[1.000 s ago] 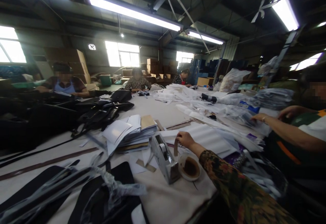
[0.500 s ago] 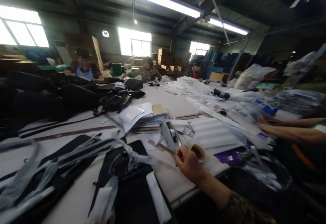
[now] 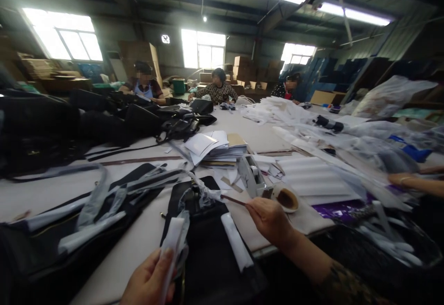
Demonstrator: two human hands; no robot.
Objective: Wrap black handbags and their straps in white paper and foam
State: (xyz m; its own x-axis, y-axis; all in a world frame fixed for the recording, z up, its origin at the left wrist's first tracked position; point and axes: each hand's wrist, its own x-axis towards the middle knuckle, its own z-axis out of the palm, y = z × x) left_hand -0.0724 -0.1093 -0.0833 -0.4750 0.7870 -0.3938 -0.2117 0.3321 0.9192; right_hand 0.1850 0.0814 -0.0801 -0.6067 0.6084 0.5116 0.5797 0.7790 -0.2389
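A black bag point(image 3: 203, 249) lies on the table in front of me, with clear plastic wrapping point(image 3: 204, 193) about its upper part. My left hand point(image 3: 152, 277) is closed on a white-wrapped strap point(image 3: 173, 235) at the bag's left side, thumb on top. Between the thumb and fingers of my right hand point(image 3: 268, 219), a thin brown strip point(image 3: 233, 199) points left over the bag. Just beyond that hand are a tape dispenser point(image 3: 250, 175) and a roll of brown tape point(image 3: 287, 198). A white-wrapped piece point(image 3: 237, 242) rests on the bag's right side.
Another black bag with wrapped straps point(image 3: 100, 212) lies to the left, below a heap of black bags point(image 3: 114, 115). Stacked papers point(image 3: 217, 147) and white foam sheets point(image 3: 312, 177) are farther back. A co-worker's arm point(image 3: 412, 182) reaches in at right; several people sit across the table.
My left hand has come into view, gripping the white-wrapped strap. My right hand has brought the brown strip from beside the dispenser to over the bag. The view has turned left.
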